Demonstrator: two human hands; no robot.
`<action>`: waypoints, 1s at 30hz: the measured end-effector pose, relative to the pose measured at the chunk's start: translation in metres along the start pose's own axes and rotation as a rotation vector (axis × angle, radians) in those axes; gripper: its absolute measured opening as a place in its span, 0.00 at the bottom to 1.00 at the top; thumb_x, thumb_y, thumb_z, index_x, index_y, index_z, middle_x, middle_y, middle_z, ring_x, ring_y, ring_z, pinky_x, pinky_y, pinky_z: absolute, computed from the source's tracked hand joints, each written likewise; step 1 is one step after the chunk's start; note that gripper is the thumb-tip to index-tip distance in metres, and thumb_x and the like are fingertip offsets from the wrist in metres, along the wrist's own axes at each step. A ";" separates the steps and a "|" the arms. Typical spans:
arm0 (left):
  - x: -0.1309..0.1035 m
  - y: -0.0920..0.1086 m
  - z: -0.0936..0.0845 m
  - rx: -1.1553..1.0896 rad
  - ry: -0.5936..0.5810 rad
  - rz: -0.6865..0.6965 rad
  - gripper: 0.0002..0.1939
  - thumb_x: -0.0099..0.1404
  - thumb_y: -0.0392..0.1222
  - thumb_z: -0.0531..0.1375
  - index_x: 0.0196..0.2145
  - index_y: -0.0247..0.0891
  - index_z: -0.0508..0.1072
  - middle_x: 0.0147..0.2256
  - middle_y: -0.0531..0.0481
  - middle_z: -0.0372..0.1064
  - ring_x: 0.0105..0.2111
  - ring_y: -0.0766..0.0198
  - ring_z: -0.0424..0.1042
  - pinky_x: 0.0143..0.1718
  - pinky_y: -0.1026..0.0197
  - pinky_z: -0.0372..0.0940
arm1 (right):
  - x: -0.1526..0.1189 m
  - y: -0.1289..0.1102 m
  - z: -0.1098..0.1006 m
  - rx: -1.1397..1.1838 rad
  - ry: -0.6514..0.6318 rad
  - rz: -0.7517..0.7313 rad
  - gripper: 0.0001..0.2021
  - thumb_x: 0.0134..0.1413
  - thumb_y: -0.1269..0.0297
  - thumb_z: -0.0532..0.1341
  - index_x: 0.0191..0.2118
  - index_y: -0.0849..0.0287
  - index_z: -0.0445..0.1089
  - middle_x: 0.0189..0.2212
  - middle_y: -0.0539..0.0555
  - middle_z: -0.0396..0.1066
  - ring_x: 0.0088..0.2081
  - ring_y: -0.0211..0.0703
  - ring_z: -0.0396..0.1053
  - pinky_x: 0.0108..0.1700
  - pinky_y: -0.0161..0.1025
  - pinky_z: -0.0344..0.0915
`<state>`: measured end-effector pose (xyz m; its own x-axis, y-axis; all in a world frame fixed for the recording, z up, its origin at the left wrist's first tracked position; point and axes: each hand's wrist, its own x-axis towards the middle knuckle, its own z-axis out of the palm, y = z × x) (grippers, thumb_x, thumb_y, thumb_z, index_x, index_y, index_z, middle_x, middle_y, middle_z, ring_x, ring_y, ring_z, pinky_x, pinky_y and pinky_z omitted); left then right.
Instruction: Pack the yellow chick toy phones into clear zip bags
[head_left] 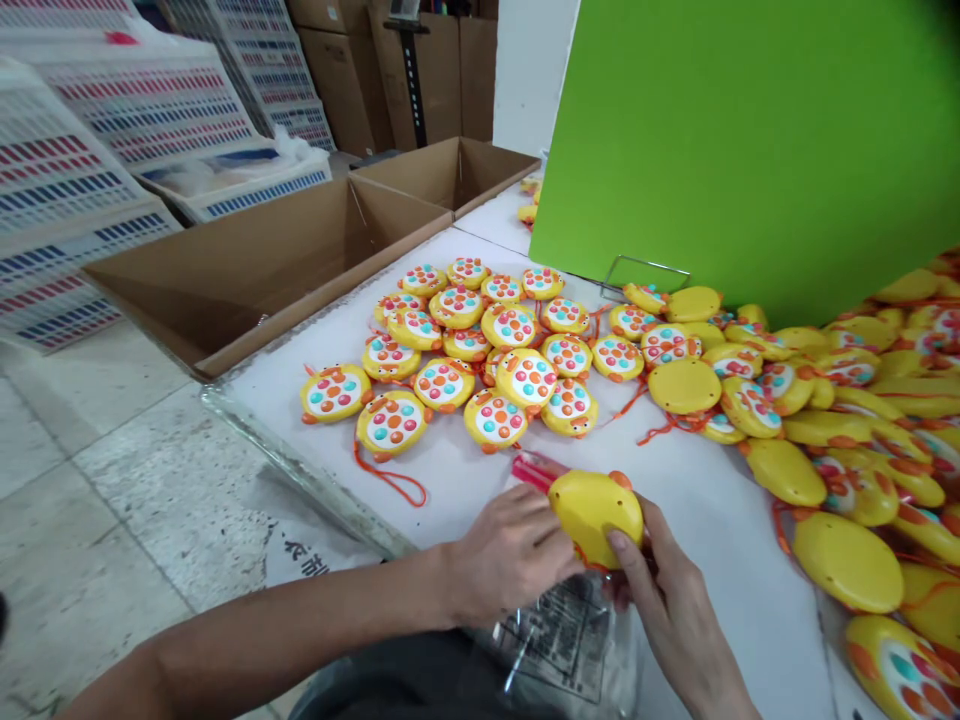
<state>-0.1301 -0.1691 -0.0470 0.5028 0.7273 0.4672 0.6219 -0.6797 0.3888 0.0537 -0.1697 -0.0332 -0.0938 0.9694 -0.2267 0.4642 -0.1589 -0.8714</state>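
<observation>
A yellow duck-shaped toy (595, 512), its plain back with small holes turned up, is in my right hand (679, 600), thumb on top and fingers behind it. My left hand (517, 550) is closed in a curled grip at the toy's lower left edge; what its fingers pinch is hidden. Below both hands lies a clear plastic bag (562, 640) with black print. Just beyond my left hand a pink strip (534, 470) shows on the table. Several similar toys (439, 383) with coloured dots on white faces and orange cords lie ahead of my hands.
A large heap of the same toys (847, 430) covers the right side of the white table (720, 520). Behind stands a green board (742, 140) by a wire stand (645, 268). Open cardboard boxes (277, 270) adjoin the table's left edge; white crates (67, 200) are stacked beyond.
</observation>
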 end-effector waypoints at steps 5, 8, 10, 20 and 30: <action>-0.002 -0.014 -0.036 -0.386 0.102 -0.589 0.08 0.64 0.42 0.55 0.37 0.35 0.71 0.32 0.48 0.73 0.34 0.62 0.70 0.35 0.62 0.64 | -0.006 0.002 -0.002 -0.079 0.044 -0.028 0.25 0.57 0.50 0.51 0.57 0.55 0.56 0.18 0.45 0.66 0.19 0.38 0.64 0.23 0.32 0.63; -0.001 -0.017 -0.031 -0.711 -0.050 -0.774 0.10 0.63 0.43 0.56 0.37 0.34 0.71 0.32 0.48 0.73 0.32 0.62 0.71 0.32 0.65 0.65 | -0.003 0.008 -0.002 -0.152 0.049 -0.107 0.24 0.58 0.51 0.50 0.58 0.55 0.56 0.28 0.49 0.72 0.22 0.38 0.68 0.26 0.32 0.66; 0.001 -0.018 -0.021 -0.844 -0.076 -0.790 0.09 0.63 0.41 0.55 0.31 0.33 0.71 0.29 0.49 0.71 0.30 0.63 0.71 0.31 0.65 0.65 | 0.000 0.013 -0.005 -0.241 0.046 -0.181 0.25 0.59 0.52 0.50 0.59 0.56 0.56 0.38 0.54 0.74 0.26 0.39 0.71 0.28 0.32 0.68; 0.004 -0.012 -0.006 -1.006 -0.023 -0.853 0.08 0.63 0.42 0.53 0.29 0.35 0.65 0.26 0.51 0.66 0.26 0.65 0.69 0.27 0.65 0.64 | 0.003 -0.003 -0.002 -0.685 -0.248 -0.483 0.14 0.61 0.63 0.51 0.26 0.54 0.68 0.25 0.48 0.70 0.27 0.39 0.69 0.29 0.34 0.62; 0.009 -0.011 -0.010 -1.005 -0.150 -0.708 0.10 0.60 0.30 0.50 0.28 0.33 0.71 0.24 0.53 0.65 0.26 0.68 0.64 0.27 0.68 0.58 | 0.017 -0.015 0.035 -0.634 0.200 -0.613 0.09 0.58 0.71 0.53 0.38 0.59 0.71 0.35 0.56 0.74 0.33 0.43 0.71 0.34 0.36 0.63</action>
<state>-0.1383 -0.1556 -0.0388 0.3483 0.9229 -0.1640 0.0812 0.1446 0.9861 0.0146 -0.1572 -0.0393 -0.3567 0.8741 0.3298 0.7873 0.4713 -0.3975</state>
